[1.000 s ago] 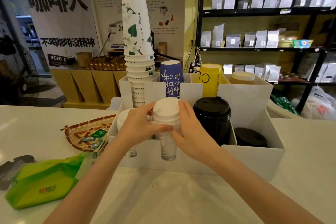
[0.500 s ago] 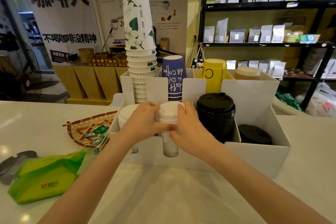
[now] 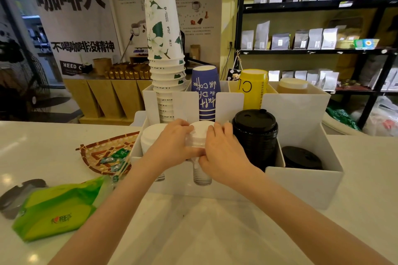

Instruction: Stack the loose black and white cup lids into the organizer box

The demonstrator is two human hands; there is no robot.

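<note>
A white organizer box [image 3: 301, 187] stands on the counter. Both my hands clasp a stack of white lids [image 3: 199, 135] in its second front compartment: my left hand [image 3: 172, 146] on the stack's left side, my right hand [image 3: 221, 153] on its right. The stack's lower part shows through the front slot. Another white lid stack [image 3: 150, 137] fills the compartment to the left. A tall stack of black lids [image 3: 255, 135] rises to the right, and a low black lid stack [image 3: 301, 157] sits in the far right compartment.
Upside-down paper cups stand in the box's back row: a tall white floral stack [image 3: 164, 49], a blue one [image 3: 205, 92], a yellow one [image 3: 253, 88]. A woven tray [image 3: 103, 153] with sachets and a green tissue pack [image 3: 58, 211] lie at left on the counter.
The white lid stack in my hands has sunk lower into its compartment, and both hands have gone down with it. The camera has tilted slightly.
</note>
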